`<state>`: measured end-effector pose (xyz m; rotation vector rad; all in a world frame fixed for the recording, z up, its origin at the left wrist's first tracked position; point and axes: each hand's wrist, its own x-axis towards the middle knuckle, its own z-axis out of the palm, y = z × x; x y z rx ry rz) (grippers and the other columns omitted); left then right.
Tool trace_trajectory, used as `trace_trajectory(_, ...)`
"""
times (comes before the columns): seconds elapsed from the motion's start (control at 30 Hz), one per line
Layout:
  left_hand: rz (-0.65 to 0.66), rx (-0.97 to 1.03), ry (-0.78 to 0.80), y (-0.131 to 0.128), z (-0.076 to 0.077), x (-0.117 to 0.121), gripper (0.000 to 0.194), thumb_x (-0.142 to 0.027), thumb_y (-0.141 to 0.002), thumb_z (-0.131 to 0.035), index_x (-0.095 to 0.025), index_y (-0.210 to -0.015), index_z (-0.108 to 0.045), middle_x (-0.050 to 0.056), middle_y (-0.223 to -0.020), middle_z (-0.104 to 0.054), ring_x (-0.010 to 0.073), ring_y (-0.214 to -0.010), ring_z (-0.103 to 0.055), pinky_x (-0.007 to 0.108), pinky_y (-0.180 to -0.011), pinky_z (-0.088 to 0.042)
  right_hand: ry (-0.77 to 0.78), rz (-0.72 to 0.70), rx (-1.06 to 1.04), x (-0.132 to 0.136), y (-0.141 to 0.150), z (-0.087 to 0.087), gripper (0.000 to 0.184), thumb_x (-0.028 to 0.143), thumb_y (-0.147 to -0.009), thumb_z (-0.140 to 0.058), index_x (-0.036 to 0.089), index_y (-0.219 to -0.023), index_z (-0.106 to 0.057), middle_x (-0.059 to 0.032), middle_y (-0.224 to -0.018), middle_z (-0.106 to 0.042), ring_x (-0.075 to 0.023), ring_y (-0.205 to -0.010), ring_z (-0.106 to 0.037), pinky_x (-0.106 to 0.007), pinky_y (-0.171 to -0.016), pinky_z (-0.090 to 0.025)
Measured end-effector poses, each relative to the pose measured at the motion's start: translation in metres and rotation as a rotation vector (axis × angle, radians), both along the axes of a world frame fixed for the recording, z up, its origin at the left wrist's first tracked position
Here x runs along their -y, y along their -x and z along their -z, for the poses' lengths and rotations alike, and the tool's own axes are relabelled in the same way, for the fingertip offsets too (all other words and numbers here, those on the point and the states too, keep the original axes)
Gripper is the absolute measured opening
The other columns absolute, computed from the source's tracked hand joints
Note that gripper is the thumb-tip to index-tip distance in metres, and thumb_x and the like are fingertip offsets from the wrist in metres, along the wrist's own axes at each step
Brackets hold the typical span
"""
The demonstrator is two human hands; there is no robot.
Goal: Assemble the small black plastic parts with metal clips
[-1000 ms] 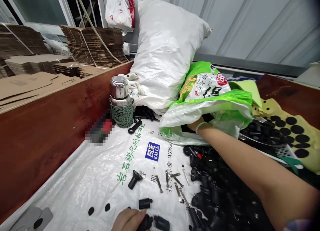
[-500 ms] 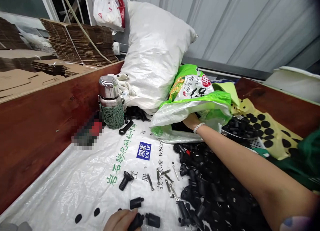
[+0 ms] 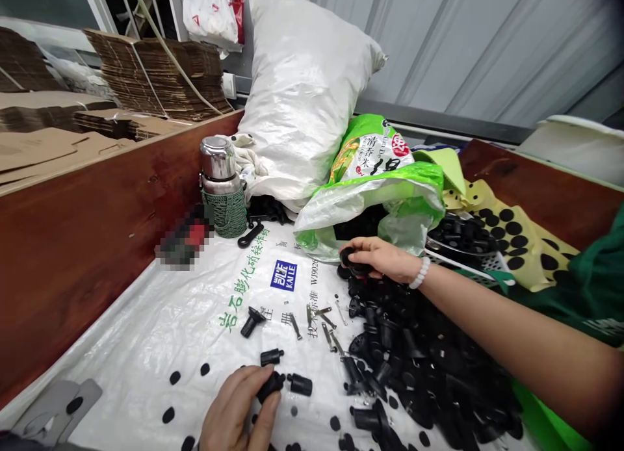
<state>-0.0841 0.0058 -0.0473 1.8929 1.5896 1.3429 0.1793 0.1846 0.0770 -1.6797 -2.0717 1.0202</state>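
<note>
Okay, bottom-centre left hand [image 3: 234,409] pinches a black cylinder [image 3: 269,387], should be light, stiff, best barrel-held; mid-frame right hand [image 3: 387,258] clamps maybe a black disc [image 3: 347,257].

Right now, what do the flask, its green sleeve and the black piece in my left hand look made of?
Flask: polished metal, likely steel, by its reflections. Green sleeve: perhaps knitted cord, from its looped texture. Black piece: smooth, low-sheen plastic or rubber; can't tell which.

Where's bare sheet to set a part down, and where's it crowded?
Widest bare patch: white printed plastic sheet, between left red-brown wooden board and green printed characters. Crowded: heap of black plastic parts below right hand; more parts beside left hand.
</note>
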Motion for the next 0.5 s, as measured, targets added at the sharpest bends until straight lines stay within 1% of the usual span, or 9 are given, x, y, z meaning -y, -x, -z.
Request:
trace_trajectory(0.07, 0.03, 0.003, 0.014, 0.001, -0.003, -0.001, 0.022, -0.029, -0.082, -0.056, -0.019, -0.101, -0.061, 0.009, -0.097, -0.064, 0.0207, -0.09, -0.062, 0.027, -0.073, -0.054, 0.048, -0.102, -0.01, 0.007, 0.013, 0.007, 0.024, 0.019, -0.079, -0.045, 0.013, -0.097, -0.06, -0.0028, -0.075, -0.066, -0.0096, -0.052, -0.057, -0.019, -0.042, -0.042)
trace_trajectory(0.13, 0.069, -0.022, 0.002, 0.001, -0.006, -0.002, 0.022, -0.025, -0.082, -0.055, -0.019, -0.104, -0.059, 0.009, -0.096, -0.063, 0.0199, -0.088, -0.062, 0.026, -0.07, -0.054, 0.088, -0.223, -0.01, 0.015, 0.028, 0.014, 0.023, 0.017, -0.077, -0.049, 0.013, -0.095, -0.062, -0.0029, -0.081, -0.067, -0.0114, -0.065, -0.06, -0.022, -0.059, -0.049)
trace_trajectory(0.2, 0.109, -0.05, -0.033, 0.002, -0.01, -0.002, 0.022, -0.02, -0.082, -0.055, -0.018, -0.104, -0.057, 0.009, -0.094, -0.062, 0.0188, -0.087, -0.061, 0.026, -0.071, -0.053, 0.119, -0.334, 0.006, 0.024, 0.041, 0.018, 0.023, 0.014, -0.076, -0.05, 0.013, -0.095, -0.063, -0.004, -0.09, -0.067, -0.0139, -0.079, -0.061, -0.025, -0.075, -0.048)
trace_trajectory(0.23, 0.11, -0.053, -0.041, 0.002, -0.011, -0.003, 0.022, -0.019, -0.082, -0.055, -0.017, -0.104, -0.057, 0.009, -0.093, -0.062, 0.0185, -0.087, -0.061, 0.027, -0.071, -0.053, 0.129, -0.377, 0.021, 0.029, 0.047, 0.02, 0.024, 0.013, -0.076, -0.049, 0.014, -0.095, -0.063, -0.0045, -0.092, -0.066, -0.0151, -0.084, -0.06, -0.027, -0.08, -0.047)
trace_trajectory(0.3, 0.094, -0.052, -0.034, 0.001, -0.013, -0.003, 0.022, -0.017, -0.082, -0.054, -0.017, -0.104, -0.056, 0.009, -0.093, -0.061, 0.0182, -0.087, -0.059, 0.028, -0.073, -0.052, 0.143, -0.433, 0.055, 0.043, 0.058, 0.022, 0.026, 0.011, -0.076, -0.048, 0.015, -0.097, -0.063, -0.006, -0.096, -0.066, -0.0177, -0.089, -0.059, -0.031, -0.086, -0.044)
trace_trajectory(0.37, 0.073, -0.051, -0.02, 0.0, -0.014, -0.003, 0.023, -0.016, -0.082, -0.055, -0.017, -0.105, -0.055, 0.008, -0.094, -0.06, 0.0182, -0.089, -0.058, 0.03, -0.076, -0.051, 0.13, -0.472, 0.107, 0.058, 0.065, 0.022, 0.031, 0.01, -0.077, -0.046, 0.016, -0.104, -0.06, -0.0088, -0.103, -0.064, -0.0211, -0.095, -0.058, -0.036, -0.089, -0.042)
trace_trajectory(0.43, 0.056, -0.057, -0.021, -0.001, -0.013, -0.002, 0.024, -0.016, -0.082, -0.056, -0.017, -0.106, -0.055, 0.008, -0.095, -0.059, 0.0184, -0.091, -0.057, 0.031, -0.078, -0.049, 0.081, -0.515, 0.166, 0.071, 0.068, 0.021, 0.037, 0.011, -0.08, -0.042, 0.014, -0.115, -0.054, -0.0117, -0.108, -0.062, -0.0232, -0.099, -0.057, -0.039, -0.089, -0.041)
trace_trajectory(0.5, 0.054, -0.082, -0.03, -0.002, -0.013, -0.002, 0.024, -0.015, -0.081, -0.057, -0.017, -0.105, -0.055, 0.008, -0.096, -0.059, 0.0188, -0.092, -0.055, 0.033, -0.08, -0.048, 0.017, -0.537, 0.188, 0.081, 0.068, 0.021, 0.042, 0.012, -0.083, -0.039, 0.013, -0.125, -0.044, -0.013, -0.111, -0.061, -0.0227, -0.101, -0.057, -0.039, -0.089, -0.042)
